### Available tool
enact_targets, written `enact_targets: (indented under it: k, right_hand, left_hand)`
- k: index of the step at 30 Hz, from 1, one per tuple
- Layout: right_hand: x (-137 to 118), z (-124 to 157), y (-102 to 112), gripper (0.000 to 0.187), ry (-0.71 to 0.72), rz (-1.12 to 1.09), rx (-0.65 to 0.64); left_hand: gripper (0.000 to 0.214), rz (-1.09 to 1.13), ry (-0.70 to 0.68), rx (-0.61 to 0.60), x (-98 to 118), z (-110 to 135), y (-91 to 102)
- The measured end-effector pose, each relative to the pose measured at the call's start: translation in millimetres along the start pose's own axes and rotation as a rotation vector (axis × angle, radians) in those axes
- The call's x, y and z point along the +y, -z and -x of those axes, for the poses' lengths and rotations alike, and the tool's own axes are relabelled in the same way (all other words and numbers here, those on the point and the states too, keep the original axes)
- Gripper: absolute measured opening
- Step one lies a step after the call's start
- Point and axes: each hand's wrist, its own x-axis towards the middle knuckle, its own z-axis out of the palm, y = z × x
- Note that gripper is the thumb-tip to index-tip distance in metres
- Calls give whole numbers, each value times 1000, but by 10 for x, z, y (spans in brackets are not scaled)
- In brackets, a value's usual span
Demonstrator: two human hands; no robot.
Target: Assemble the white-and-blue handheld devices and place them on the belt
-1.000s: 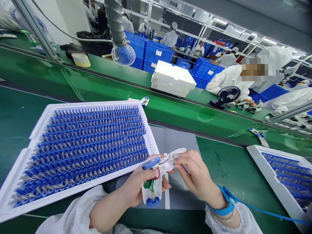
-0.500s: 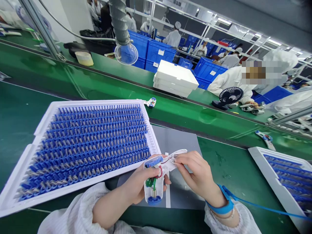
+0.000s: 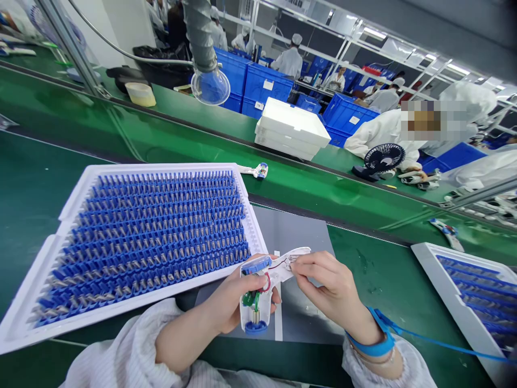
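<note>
My left hand [image 3: 238, 293] grips a white gun-shaped device housing [image 3: 266, 312], its open side facing me. Inside the wide head sit a green circuit board [image 3: 249, 298], red and green wires, and blue round parts [image 3: 256, 326] at both ends. The thumb presses near the board. My right hand [image 3: 323, 277] is closed in a pinch at the handle, beside small metal pieces [image 3: 289, 261] and thin dark wires; what lies between its fingertips is too small to make out. A blue wrist strap [image 3: 374, 337] with a cord circles the right wrist.
A white tray [image 3: 252, 226] of blue parts with metal pins lies left; another tray [image 3: 438, 285] stands right. Beneath my hands is a grey mat [image 3: 307, 237]. On the green belt beyond lie similar devices [image 3: 260, 171] [image 3: 448, 234]. White foam trays [image 3: 291, 129], a fan [image 3: 383, 157] and a co-worker are across.
The devices on the green belt have shifted to the right. My right fingers have moved very slightly at the handle; the left hand keeps its grip on the housing.
</note>
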Motion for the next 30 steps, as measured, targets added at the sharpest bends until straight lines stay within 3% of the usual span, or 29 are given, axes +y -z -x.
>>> enact_targets:
  k: [6, 10, 16, 19, 21, 23, 26, 27, 30]
  right_hand:
    - [19, 7, 39, 25, 98, 54, -41]
    - [82, 57, 50, 33, 195, 168, -91]
    - [125, 21, 148, 42, 156, 63, -65]
    - [100, -19, 170, 51, 115, 77, -216]
    - [134, 38, 174, 47, 72, 98, -315]
    - [263, 218, 199, 40, -38, 113, -351]
    - [665, 744, 327, 37, -408, 152, -308]
    - [832, 971, 397, 38, -570, 186, -252]
    - [1277, 1691, 665, 43, -838, 377, -92]
  left_hand:
    - [59, 0, -2, -23, 20, -3, 14]
    - [57, -1, 0, 22, 41, -12, 18]
    - [59, 16, 39, -17, 30, -11, 14]
    - [59, 10, 55, -48, 0, -16, 16]
    - [58, -40, 45, -26, -21, -20, 16]
    - [56, -155, -1, 9, -42, -21, 18]
    - [58, -371, -65, 59, -76, -18, 46]
    - [58, -417, -70, 74, -87, -16, 62]
    - [53, -463, -40, 35, -113, -12, 111]
